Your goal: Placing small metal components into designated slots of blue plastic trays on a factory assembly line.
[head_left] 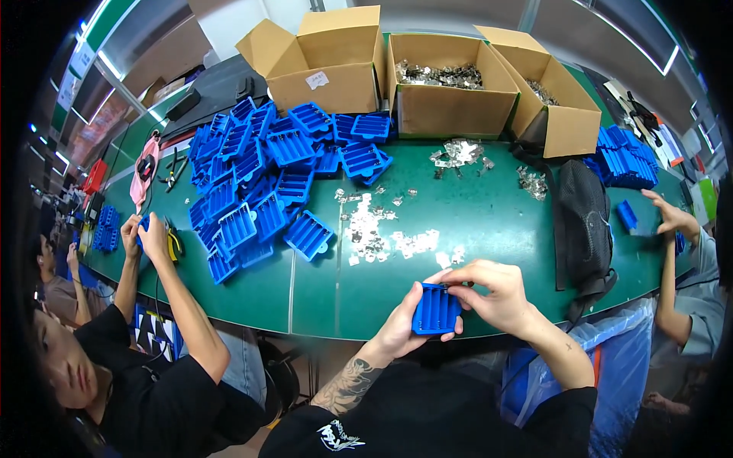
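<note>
Just over the near table edge, my left hand point(399, 324) is closed around a blue plastic battery holder point(437, 313) with several long slots, its open side facing up. My right hand point(495, 293) has thumb and forefinger pinched at the holder's upper right corner; whatever is between the fingertips is too small to make out. Beyond my hands lie small shiny metal contact plates point(366, 233), scattered on the green table point(321, 294). A large heap of similar blue battery holders point(269, 214) spreads to the left of them.
Open cardboard boxes point(452, 108) line the back, two with metal pieces inside. A black mesh bag point(586, 221) lies to the right, near stacked blue holders point(622, 156). Co-workers sit on both sides; the left one's hands point(151, 235) hold a blue part beside yellow-handled pliers point(175, 245).
</note>
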A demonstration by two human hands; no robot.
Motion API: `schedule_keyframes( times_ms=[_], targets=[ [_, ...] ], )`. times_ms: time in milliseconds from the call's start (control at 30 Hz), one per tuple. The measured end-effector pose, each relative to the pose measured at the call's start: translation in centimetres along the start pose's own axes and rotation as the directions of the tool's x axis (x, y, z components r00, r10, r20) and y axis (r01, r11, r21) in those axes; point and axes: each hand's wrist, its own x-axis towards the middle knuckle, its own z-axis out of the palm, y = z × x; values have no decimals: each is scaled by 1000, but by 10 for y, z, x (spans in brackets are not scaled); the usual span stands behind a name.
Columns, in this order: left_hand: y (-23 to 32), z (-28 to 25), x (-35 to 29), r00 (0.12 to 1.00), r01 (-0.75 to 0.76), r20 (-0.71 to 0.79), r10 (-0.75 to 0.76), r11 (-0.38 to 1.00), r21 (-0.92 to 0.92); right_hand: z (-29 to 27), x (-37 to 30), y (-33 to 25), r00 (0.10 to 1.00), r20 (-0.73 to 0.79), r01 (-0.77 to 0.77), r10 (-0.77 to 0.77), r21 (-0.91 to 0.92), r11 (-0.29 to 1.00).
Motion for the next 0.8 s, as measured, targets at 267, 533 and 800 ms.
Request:
schedule_keyframes(
  times_ms=[267,533,800],
  targets=[
    [-5,-13,-1,996,50,76,-49,999,-7,7,-2,3,979,-2,202,-206,-190,961],
    [0,-3,-1,990,-15,141,1,995,96,-7,2,3,950,251,-246,187,226,943],
    [3,-7,-6,976,80,192,-103,989,126,-2,-3,9,915,390,-281,107,421,863]
  ],
)
